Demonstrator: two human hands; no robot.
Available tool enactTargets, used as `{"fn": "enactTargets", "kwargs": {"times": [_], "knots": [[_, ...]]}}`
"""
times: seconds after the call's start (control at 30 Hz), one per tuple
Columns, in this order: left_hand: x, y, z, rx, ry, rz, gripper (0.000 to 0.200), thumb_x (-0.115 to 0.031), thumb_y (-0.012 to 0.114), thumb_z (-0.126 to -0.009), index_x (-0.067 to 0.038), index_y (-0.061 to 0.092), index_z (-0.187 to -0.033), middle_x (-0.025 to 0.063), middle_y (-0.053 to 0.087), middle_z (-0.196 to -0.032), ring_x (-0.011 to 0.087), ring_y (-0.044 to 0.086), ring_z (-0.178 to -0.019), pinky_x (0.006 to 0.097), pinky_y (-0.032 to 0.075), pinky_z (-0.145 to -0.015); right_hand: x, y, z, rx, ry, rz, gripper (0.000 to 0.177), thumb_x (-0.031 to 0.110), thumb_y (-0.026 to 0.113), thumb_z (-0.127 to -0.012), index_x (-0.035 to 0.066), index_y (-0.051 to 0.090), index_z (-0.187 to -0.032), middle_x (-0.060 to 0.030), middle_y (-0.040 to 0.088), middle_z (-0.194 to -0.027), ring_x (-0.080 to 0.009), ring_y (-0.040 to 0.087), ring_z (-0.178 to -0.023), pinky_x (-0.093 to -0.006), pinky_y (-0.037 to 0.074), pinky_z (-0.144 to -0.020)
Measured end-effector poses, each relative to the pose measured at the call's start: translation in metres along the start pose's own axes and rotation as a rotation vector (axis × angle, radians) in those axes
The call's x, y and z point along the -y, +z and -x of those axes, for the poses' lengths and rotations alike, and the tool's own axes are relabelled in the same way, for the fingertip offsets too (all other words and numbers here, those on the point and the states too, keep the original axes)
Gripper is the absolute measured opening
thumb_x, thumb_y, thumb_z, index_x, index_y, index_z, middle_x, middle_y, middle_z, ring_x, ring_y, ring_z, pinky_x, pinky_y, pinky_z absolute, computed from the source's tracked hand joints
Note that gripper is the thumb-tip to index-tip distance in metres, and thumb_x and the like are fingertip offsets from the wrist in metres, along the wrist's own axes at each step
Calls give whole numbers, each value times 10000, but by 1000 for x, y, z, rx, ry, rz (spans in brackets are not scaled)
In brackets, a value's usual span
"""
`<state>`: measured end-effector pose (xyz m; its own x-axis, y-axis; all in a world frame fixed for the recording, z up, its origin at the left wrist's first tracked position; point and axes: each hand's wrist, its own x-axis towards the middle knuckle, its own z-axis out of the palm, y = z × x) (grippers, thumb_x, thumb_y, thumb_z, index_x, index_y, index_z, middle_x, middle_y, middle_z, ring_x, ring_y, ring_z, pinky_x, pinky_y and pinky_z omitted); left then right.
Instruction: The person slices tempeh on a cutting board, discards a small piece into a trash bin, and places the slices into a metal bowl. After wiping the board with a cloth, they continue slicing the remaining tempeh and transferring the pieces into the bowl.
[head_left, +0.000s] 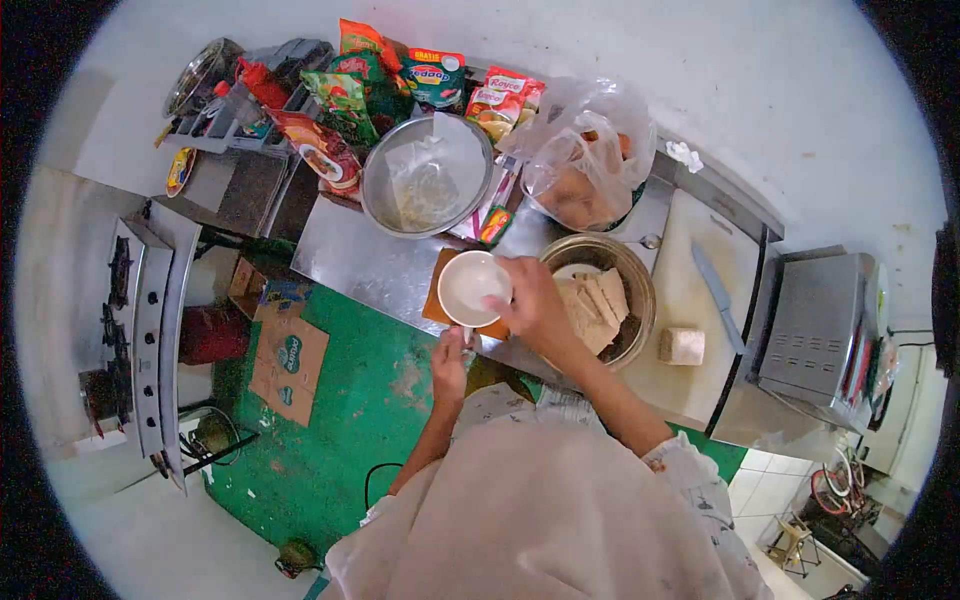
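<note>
My left hand (450,368) is closed on the handle of a white cup (462,272), which is upright above a brown board (434,300) at the counter's front edge. At the cup's right rim is my right hand (535,300), its fingers bent together and reaching over the opening. What those fingers hold, if anything, is too small to make out. Close by on the right, a metal bowl (648,275) contains pale slices (597,300) of a tempeh-like food, partly covered by my right forearm.
A cutting board (690,235) carries a knife (717,290) and a pale block (682,346). Behind the cup stand a large metal basin (375,200), seasoning packets (435,80) and a plastic bag (590,150). A toaster oven (825,325) is at right, a stove (150,340) at left.
</note>
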<state>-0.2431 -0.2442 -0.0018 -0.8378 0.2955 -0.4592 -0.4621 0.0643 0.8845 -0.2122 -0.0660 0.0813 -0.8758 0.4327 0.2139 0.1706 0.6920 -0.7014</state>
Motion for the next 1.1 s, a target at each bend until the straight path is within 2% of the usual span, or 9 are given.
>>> {"fn": "enactTargets", "kwargs": {"times": [0.07,0.13,0.2,0.4,0.6,0.77,0.87,0.93,1.1], "knots": [[1,-11,-10,-92,160,-154,241,-247,476,-930,-27,574,-908,39,575,-855,147,524,-795,291,415,-713,15,17,-8,-18,-91,24,626,415,663,-735,173,456,-1275,-220,444,-1210,-363,456,-1100,-474,383,-897],[-2,-24,-24,-191,319,-310,211,-217,503,-914,-17,568,-920,65,570,-880,184,527,-821,319,416,-734,33,26,-15,256,64,345,914,612,649,-631,272,275,-1392,-267,248,-1377,-467,270,-1245,-595,275,-958],[-8,-33,-44,-258,604,-643,167,-149,570,-850,-12,558,-945,112,547,-916,263,519,-847,374,409,-776,34,36,-16,276,52,357,949,623,655,-612,280,252,-1399,-263,223,-1393,-470,241,-1261,-611,274,-951],[-25,-31,-76,-116,426,-814,350,-159,672,-723,-18,526,-1008,171,565,-970,346,543,-926,418,425,-796,32,51,-21,342,82,333,1074,561,749,-524,303,198,-1409,-225,118,-1446,-467,152,-1305,-641,330,-900],[-46,-18,-81,19,219,-1073,258,-162,645,-705,-40,589,-925,210,623,-917,387,593,-830,461,468,-726,37,54,-26,297,73,400,992,387,801,-488,274,326,-1351,-194,264,-1355,-418,279,-1223,-627,369,-862],[-48,-24,-81,144,137,-816,251,-203,604,-724,-43,590,-915,154,641,-888,289,623,-811,377,486,-715,33,50,-25,251,26,326,943,393,792,-488,213,379,-1316,-200,299,-1311,-419,295,-1196,-615,377,-849],[-46,-25,-78,253,70,-308,377,-222,552,-731,-76,582,-1077,69,635,-834,196,613,-750,341,499,-668,51,29,-29,352,80,315,940,393,786,-495,206,378,-1320,-209,290,-1315,-426,277,-1206,-612,372,-855],[-70,-20,-62,286,-68,285,374,-96,567,-671,2,542,-1032,58,603,-974,180,596,-901,303,478,-801,47,30,-22,264,49,362,925,396,773,-508,209,378,-1323,-213,283,-1318,-421,263,-1216,-601,374,-855],[-109,-21,-33,353,-136,433,550,-99,541,-648,-28,474,-1190,94,560,-1125,233,543,-1042,368,431,-926,75,-27,-24,239,-37,239,911,376,755,-508,208,384,-1324,-223,286,-1307,-420,271,-1212,-580,365,-879]]}}
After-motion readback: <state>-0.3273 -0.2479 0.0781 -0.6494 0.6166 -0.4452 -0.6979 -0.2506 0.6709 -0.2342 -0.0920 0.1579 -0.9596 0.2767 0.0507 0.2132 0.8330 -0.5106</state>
